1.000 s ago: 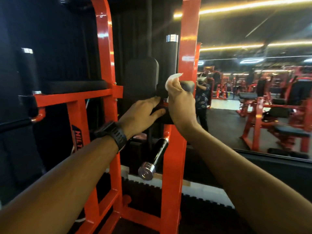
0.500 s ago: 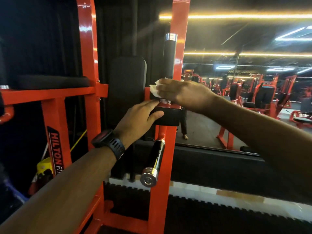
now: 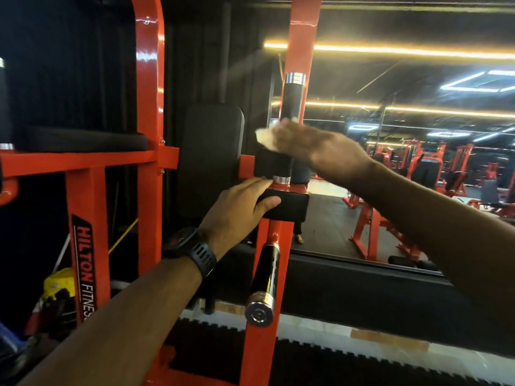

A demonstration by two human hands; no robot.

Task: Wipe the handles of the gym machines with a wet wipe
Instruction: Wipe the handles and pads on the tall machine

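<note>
An upright black handle (image 3: 292, 100) with chrome end caps stands on the orange machine frame (image 3: 303, 34). My right hand (image 3: 315, 147), blurred by motion, holds a white wet wipe (image 3: 264, 136) around the middle of this handle. My left hand (image 3: 241, 203) rests with straight fingers on the black arm pad (image 3: 289, 204) just below the handle's base. A second black handle (image 3: 264, 277) with a chrome cap points toward me under the pad.
A black back pad (image 3: 213, 151) sits between the orange posts (image 3: 147, 107). A horizontal black pad (image 3: 83, 142) lies on the left. A wall mirror (image 3: 418, 135) on the right reflects red gym machines. Yellow items (image 3: 58, 285) lie low at the left.
My right hand with the wipe has slid up the upright handle from its base to its middle. My left hand stays on the arm pad. The view has shifted slightly.
</note>
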